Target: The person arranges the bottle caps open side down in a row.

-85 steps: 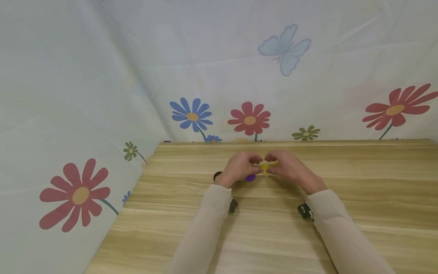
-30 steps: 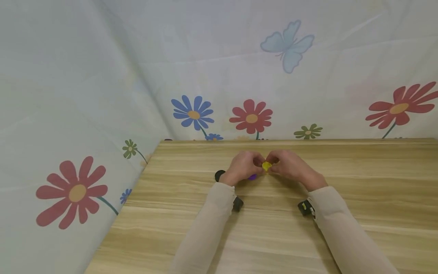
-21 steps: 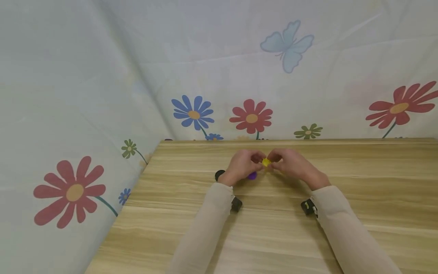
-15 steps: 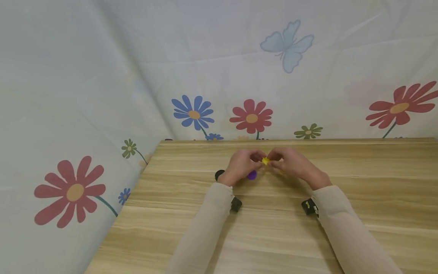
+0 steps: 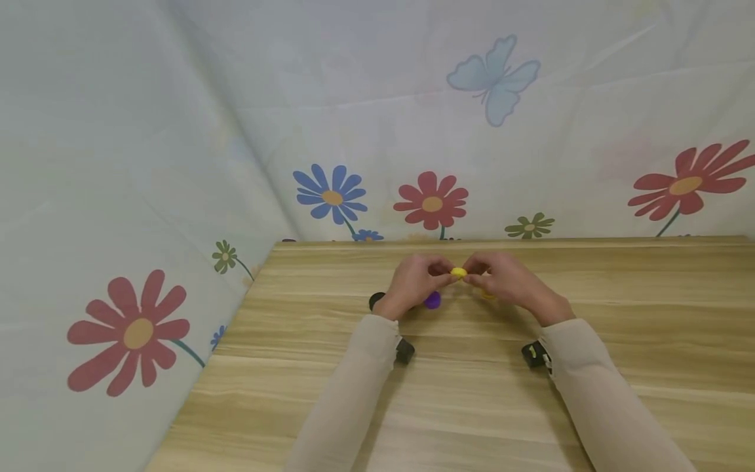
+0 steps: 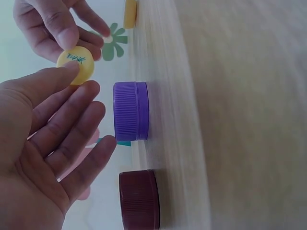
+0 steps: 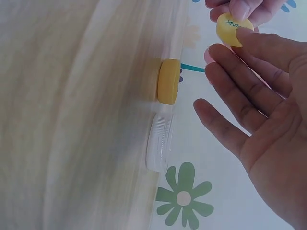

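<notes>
A small yellow bottle cap with green print on its top is held up between both hands over the table. My left hand pinches it from the left between thumb and fingers. From the right, my right hand grips its other edge with thumb and forefinger. The print on the yellow cap faces the left wrist camera, beside the thumb. Below the left hand a purple ribbed cap stands on the table. Under the right hand sits another yellow cap.
A dark red-brown cap lies near the purple one. In the head view a black cap shows beside the left wrist. A clear ribbed cap is next to the second yellow cap. A flower-printed cloth hangs behind the wooden table.
Both hands have risen a little with the yellow cap, and the cap has been turned between the fingers. The purple cap and the second yellow cap now show more.
</notes>
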Motion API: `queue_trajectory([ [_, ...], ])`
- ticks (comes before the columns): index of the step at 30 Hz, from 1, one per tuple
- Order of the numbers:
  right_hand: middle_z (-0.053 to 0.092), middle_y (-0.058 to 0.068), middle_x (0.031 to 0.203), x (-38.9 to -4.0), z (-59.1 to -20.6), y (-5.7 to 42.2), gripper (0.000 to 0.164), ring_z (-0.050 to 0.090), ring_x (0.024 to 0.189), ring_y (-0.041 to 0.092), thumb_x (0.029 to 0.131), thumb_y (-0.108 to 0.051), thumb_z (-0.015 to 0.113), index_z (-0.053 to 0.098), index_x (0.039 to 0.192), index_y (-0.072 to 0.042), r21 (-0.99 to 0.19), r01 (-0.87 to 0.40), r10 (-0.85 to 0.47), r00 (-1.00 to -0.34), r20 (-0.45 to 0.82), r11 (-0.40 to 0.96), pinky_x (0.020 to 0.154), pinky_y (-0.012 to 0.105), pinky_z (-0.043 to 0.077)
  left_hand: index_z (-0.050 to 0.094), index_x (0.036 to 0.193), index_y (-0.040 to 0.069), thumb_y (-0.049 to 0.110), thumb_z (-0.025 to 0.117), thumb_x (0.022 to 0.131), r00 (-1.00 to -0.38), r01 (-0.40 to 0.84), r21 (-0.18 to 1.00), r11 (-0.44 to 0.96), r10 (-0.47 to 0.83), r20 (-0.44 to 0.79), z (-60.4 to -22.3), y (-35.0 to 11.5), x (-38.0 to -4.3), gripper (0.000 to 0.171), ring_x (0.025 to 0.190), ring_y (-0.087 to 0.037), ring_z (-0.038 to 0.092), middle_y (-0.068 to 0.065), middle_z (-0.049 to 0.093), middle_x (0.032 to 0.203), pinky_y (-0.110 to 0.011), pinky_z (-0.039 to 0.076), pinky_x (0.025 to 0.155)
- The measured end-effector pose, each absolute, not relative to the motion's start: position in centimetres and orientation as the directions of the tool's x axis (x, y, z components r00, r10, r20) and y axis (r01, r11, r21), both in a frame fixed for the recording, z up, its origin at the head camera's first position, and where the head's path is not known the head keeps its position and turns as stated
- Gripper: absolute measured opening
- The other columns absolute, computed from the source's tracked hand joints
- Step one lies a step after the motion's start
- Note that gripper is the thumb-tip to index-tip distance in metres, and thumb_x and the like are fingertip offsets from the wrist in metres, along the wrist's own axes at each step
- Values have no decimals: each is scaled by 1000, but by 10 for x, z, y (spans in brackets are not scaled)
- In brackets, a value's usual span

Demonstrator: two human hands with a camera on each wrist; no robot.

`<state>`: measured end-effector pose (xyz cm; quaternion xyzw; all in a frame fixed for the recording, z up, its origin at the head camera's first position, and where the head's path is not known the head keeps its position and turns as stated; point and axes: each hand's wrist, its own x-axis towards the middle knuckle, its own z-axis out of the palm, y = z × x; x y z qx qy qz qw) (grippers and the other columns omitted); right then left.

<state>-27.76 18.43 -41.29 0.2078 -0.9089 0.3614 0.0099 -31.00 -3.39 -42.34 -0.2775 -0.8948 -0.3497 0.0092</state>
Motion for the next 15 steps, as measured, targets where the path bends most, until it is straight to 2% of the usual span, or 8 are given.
queue_trajectory([
  [7,76,11,107,-276,-412,186,13,69,96,26,102,-8,71,74,113,-2,-679,-355,-351,-924,150,643,86,48,58,81,112,12,27,80,98,-843,503,632,590,495,210,-424,-34,-310,20,88,-5,68,7,78,98,-22,54,82],
  [15,74,15,108,-273,-409,185,20,70,100,31,104,-6,67,67,122,4,-708,-334,-333,-932,146,623,88,48,59,74,129,14,17,80,98,-810,548,647,530,529,253,-424,-35,-311,31,92,-10,73,0,78,105,-23,57,81],
])
